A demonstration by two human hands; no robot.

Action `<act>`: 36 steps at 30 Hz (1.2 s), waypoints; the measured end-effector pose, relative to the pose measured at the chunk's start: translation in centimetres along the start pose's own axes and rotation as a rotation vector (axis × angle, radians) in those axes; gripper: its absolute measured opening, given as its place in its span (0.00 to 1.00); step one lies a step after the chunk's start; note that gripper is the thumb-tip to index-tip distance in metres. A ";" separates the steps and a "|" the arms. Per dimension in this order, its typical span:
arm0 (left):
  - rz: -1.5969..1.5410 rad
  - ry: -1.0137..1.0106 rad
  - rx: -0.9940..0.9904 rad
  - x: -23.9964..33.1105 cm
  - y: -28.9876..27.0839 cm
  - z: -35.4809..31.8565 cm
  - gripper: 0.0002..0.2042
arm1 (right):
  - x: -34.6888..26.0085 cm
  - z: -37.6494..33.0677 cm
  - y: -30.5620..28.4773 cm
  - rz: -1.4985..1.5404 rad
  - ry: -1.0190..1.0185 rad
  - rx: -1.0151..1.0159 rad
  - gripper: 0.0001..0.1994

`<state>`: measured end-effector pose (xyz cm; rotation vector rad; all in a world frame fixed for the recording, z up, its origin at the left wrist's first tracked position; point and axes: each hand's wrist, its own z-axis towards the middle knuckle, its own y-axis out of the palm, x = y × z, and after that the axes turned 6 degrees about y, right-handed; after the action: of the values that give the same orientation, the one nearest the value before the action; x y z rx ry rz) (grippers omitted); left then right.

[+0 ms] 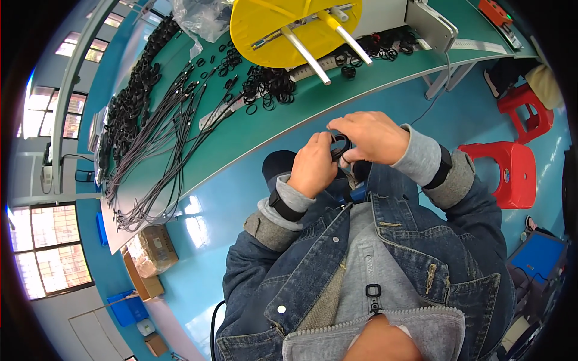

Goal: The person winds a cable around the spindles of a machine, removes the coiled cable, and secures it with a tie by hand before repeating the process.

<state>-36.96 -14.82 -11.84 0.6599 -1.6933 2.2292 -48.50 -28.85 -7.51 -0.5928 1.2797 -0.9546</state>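
A small black coil of cable [343,144] is held between my two hands, in front of my lap and just off the table's near edge. My left hand [313,165] is closed, its fingers pinching the coil's left side. On the other side my right hand [376,139] curls over, thumb and fingers gripping the coil. Part of the coil is hidden by the fingers. Beyond the hands stands a yellow disc [265,36] with metal rods sticking out. A heap of black rings [268,84] lies beside it on the green table [241,135].
Long loose cables [162,129] spread over the table's left part, near a row of black coils [129,90]. A metal bracket [432,27] stands to the right of the disc. Red stools [512,174] and a cardboard box [159,249] stand on the floor.
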 end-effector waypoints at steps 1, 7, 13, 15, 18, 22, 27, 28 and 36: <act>-0.001 0.000 0.003 0.1 0.3 0.1 0.20 | 0.0 0.0 0.3 -0.038 0.017 -0.033 0.25; -0.014 0.009 0.222 0.3 0.7 0.0 0.29 | -0.5 1.3 2.4 -0.112 0.018 -0.030 0.18; -0.238 0.140 0.368 0.0 -0.4 -0.1 0.28 | -1.3 1.2 3.0 0.444 -0.023 0.143 0.13; -0.433 0.169 0.466 -0.2 -0.7 -0.1 0.25 | -0.8 0.8 3.1 1.014 0.453 -0.168 0.10; -0.742 -0.011 0.421 -0.4 -0.7 -0.9 0.22 | -0.4 0.5 4.3 1.439 0.504 -0.111 0.08; -0.616 -0.145 0.295 -0.6 -1.6 -2.0 0.21 | -2.0 1.2 4.9 1.043 0.316 0.260 0.07; -0.475 -0.019 0.396 -1.2 0.3 -2.3 0.18 | -5.1 3.4 4.5 -0.037 -0.144 0.345 0.14; -0.452 -0.038 0.410 -1.5 0.6 -2.4 0.15 | -4.7 3.4 5.3 -0.078 -0.121 0.338 0.15; -0.667 -0.277 0.162 -4.5 0.6 -3.3 0.08 | -3.2 3.8 7.2 -0.011 0.079 0.179 0.17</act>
<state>-34.05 -11.57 -15.34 1.3873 -1.1466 1.8486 -43.01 -22.95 -10.91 -0.4266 1.2464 -1.0975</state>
